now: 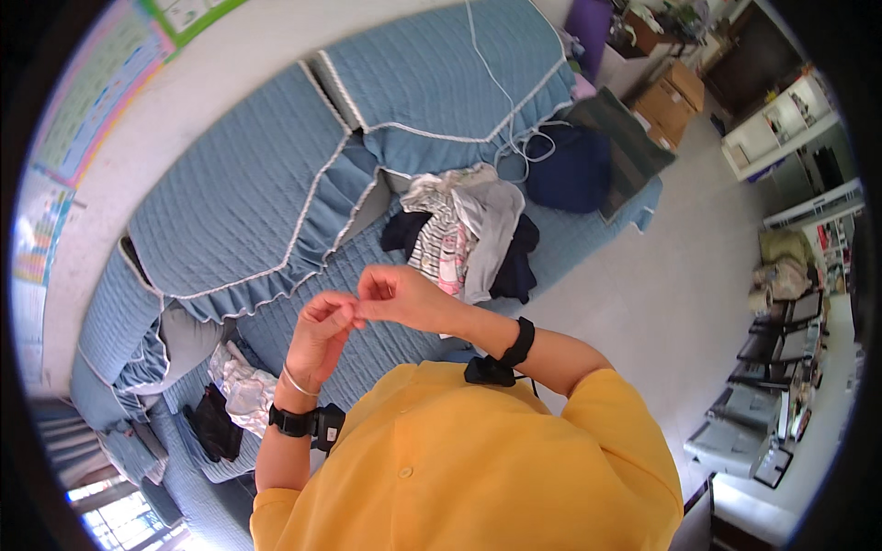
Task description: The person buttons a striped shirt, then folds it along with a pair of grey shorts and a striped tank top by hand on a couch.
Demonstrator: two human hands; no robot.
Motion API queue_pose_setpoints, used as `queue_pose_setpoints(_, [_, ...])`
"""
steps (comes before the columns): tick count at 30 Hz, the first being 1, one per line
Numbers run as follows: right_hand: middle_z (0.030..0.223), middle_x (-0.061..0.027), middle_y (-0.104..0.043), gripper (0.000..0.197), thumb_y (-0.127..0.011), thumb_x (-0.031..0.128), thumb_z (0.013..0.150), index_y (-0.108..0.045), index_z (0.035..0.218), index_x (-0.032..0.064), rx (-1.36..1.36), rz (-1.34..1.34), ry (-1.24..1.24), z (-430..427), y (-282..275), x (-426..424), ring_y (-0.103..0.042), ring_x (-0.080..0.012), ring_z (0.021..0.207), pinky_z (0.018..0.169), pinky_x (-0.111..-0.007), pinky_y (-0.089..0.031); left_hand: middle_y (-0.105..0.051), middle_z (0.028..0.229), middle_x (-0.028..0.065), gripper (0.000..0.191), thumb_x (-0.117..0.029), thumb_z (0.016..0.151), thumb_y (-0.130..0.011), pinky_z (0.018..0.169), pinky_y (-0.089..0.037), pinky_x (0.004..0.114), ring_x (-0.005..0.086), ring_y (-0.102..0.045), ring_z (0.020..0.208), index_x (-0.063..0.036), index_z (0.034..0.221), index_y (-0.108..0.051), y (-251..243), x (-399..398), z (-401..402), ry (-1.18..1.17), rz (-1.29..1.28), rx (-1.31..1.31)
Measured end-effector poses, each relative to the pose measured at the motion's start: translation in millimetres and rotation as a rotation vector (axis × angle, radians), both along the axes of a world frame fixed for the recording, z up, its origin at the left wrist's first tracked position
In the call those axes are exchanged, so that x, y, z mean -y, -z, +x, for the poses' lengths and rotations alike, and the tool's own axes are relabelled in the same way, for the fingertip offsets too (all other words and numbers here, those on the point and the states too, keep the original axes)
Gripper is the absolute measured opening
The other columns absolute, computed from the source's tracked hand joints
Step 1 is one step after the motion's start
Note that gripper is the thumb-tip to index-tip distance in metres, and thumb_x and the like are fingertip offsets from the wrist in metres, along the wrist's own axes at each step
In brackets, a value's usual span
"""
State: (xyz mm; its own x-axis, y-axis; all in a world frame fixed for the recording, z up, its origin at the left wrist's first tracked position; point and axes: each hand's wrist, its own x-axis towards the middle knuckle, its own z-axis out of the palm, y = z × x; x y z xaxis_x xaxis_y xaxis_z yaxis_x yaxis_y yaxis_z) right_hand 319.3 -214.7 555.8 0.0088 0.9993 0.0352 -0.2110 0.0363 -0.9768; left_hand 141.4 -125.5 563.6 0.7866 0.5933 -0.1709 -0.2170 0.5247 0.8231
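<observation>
My left hand (322,337) and my right hand (406,299) meet at the fingertips in front of my chest, over the blue quilted sofa seat (365,351). Thumb and index finger are pinched together on each hand; whether something tiny is between them cannot be made out. Past my right hand a pile of clothes (496,206) lies on the seat, with grey, striped and dark navy pieces. To the left, a pale patterned cloth (244,389) and a black garment (215,423) rest on the sofa.
A navy cushion (572,169) and a white cord (513,131) are at the sofa's far end. Quilted covers with white trim drape the backrest (241,200). Cardboard boxes (665,103) stand on the floor beyond. Along the right are black chairs (772,344) and a white shelf (785,127).
</observation>
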Motion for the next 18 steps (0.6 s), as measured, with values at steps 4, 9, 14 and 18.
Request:
queue_pose_setpoints(4, [0.078,-0.0004,-0.063,0.020,-0.067,0.024,0.089,-0.062,0.090,0.0042,0.014,-0.307,-0.194,43.1,63.4,39.2,-0.058,-0.0062,0.071,0.064,-0.022,-0.047,-0.065,0.088,0.0047,0.011,-0.015,0.093,-0.062,0.078,-0.048,0.027,0.0135,-0.060,0.080,-0.0039,0.096,-0.062,29.7,4.2,36.1,0.336,-0.059,-0.316])
queue_pose_setpoints(9, [0.082,-0.0025,-0.065,0.019,-0.064,0.020,0.089,-0.065,0.097,0.0027,-0.023,-0.617,0.305,125.8,267.6,83.6,-0.060,-0.0102,0.070,0.063,-0.027,-0.049,-0.065,0.087,0.0081,0.020,-0.019,0.099,-0.051,0.074,-0.049,0.031,0.0180,-0.061,0.079,-0.0010,0.094,-0.060,13.2,10.1,116.4,0.445,0.298,-0.297])
queue_pose_setpoints(14, [0.075,-0.0145,-0.066,0.027,-0.064,0.030,0.082,-0.064,0.081,0.0029,0.536,-0.569,0.862,230.8,425.0,98.2,-0.065,-0.0328,0.072,0.068,-0.044,-0.051,-0.065,0.097,0.0182,0.029,-0.020,0.098,-0.049,0.078,-0.048,0.037,0.0295,-0.063,0.089,0.0049,0.096,-0.063,-46.3,-6.0,196.8,0.726,0.049,0.387])
queue_pose_setpoints(18, [0.106,-0.0234,-0.064,0.057,-0.074,0.040,0.073,-0.060,0.111,0.0005,1.057,-0.786,0.712,275.6,440.8,40.2,-0.058,-0.0392,0.105,0.089,-0.045,-0.047,-0.064,0.097,0.0177,0.024,-0.018,0.096,-0.052,0.076,-0.048,0.035,0.0292,-0.063,0.087,0.0038,0.095,-0.063,-51.1,-5.0,229.0,0.732,-0.182,0.609])
